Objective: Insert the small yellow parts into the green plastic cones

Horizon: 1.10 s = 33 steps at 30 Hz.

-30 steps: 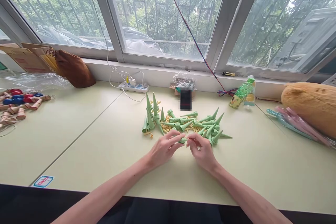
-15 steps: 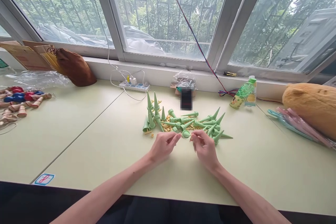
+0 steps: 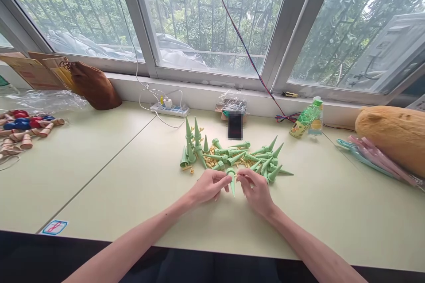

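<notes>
Between my two hands a green plastic plant-watering spike [image 3: 233, 190] points down toward me, its ribbed cap end uppermost. My left hand [image 3: 206, 185] is closed on its side with thumb and fingers. At the other side of the spike, my right hand [image 3: 256, 191] pinches a small yellow piece [image 3: 236, 176] against it; my fingertips partly cover this piece. Just beyond my hands lies a pile of more green spikes [image 3: 237, 157], mixed with small yellow pieces [image 3: 210, 159]. Several spikes [image 3: 197, 131] stand upright at the pile's left.
Behind the pile are a blurred dark rectangle [image 3: 235, 126] and a power strip [image 3: 170, 109]. A green bottle [image 3: 305, 119] and a plush toy [image 3: 392, 139] are on the right. Wooden toys with red and blue balls [image 3: 26, 128] and a brown bag [image 3: 94, 86] are on the left.
The green spike has turned from facing me end-on to pointing down toward me. My left fingers have shifted along its side, and my right hand has come closer to it.
</notes>
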### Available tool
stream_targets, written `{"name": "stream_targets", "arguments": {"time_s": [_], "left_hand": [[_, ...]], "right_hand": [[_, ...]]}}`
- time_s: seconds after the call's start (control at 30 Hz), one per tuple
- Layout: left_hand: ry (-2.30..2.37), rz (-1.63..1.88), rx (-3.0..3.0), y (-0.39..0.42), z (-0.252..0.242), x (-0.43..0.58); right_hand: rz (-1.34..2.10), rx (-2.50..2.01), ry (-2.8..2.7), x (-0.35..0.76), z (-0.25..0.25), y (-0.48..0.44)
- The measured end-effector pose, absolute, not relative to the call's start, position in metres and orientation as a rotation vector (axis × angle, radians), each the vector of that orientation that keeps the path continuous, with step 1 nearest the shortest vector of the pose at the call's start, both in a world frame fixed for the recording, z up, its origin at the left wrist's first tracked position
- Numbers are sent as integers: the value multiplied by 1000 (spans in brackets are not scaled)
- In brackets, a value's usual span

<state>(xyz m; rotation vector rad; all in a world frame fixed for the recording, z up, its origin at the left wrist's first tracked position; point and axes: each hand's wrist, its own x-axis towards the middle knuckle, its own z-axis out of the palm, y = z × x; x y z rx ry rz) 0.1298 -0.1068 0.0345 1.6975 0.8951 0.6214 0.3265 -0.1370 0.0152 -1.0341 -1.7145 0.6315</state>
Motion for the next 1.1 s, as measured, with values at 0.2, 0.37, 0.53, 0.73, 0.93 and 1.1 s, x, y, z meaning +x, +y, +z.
{"name": "stream_targets", "arguments": {"time_s": [0.2, 0.37, 0.53, 0.73, 0.93, 1.1], "left_hand": [[967, 741, 1833, -109, 34, 132], [1037, 892, 2048, -109, 32, 133], [970, 995, 2124, -108, 26, 134], [839, 1163, 2189, -109, 24, 134], [709, 1262, 2313, -106, 18, 129], [580, 1346, 2458, -103, 17, 126]], "right_hand": [[707, -1022, -1670, 326, 14, -136], [797, -991, -1615, 325, 15, -136], [842, -964, -1570, 323, 14, -137], [876, -923, -1541, 321, 14, -138], [900, -894, -1554, 320, 15, -140], [932, -916, -1553, 319, 15, -141]]}}
